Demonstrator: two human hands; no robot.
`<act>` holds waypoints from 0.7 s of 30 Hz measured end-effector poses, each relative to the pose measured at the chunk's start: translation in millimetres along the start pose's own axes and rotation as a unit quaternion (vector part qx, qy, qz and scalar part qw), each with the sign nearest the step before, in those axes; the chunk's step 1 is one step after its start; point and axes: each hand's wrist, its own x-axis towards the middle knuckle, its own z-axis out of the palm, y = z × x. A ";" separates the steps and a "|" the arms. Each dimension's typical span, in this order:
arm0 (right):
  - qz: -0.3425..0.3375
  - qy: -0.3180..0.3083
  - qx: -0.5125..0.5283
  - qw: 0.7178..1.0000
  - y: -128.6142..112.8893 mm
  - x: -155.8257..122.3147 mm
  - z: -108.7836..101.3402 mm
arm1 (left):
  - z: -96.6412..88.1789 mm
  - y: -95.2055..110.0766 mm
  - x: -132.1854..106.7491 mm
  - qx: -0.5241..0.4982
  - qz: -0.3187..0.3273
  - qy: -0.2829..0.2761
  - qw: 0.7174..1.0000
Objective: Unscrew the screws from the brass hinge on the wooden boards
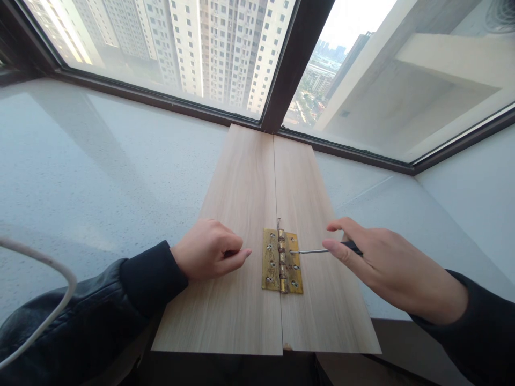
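Note:
Two light wooden boards [241,203] lie side by side on a white windowsill, joined by a brass hinge [281,261] across their seam. My right hand [378,262] grips a thin screwdriver [314,251] whose tip touches a screw on the hinge's right leaf. On the left board, my left hand [211,249] rests curled with its fingers closed, just left of the hinge; nothing shows in it.
The white speckled sill [100,177] spreads left and right of the boards. Dark window frames [293,59] stand directly behind, with tall buildings outside. A white cable [52,300] loops over my left sleeve. The boards' near ends overhang the sill edge.

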 end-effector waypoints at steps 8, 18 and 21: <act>0.008 -0.020 0.061 0.998 -4.7 -3.7 1.1 | 0.8 -0.9 0.1 -0.002 -0.008 -0.003 1.000; 0.058 -0.046 0.060 0.995 -8.0 -1.9 -1.1 | 0.9 -1.4 -0.1 -0.004 -0.012 -0.007 1.000; 0.072 -0.084 0.080 0.991 -12.0 -0.6 2.1 | 0.5 -1.0 0.1 -0.007 -0.011 -0.006 1.000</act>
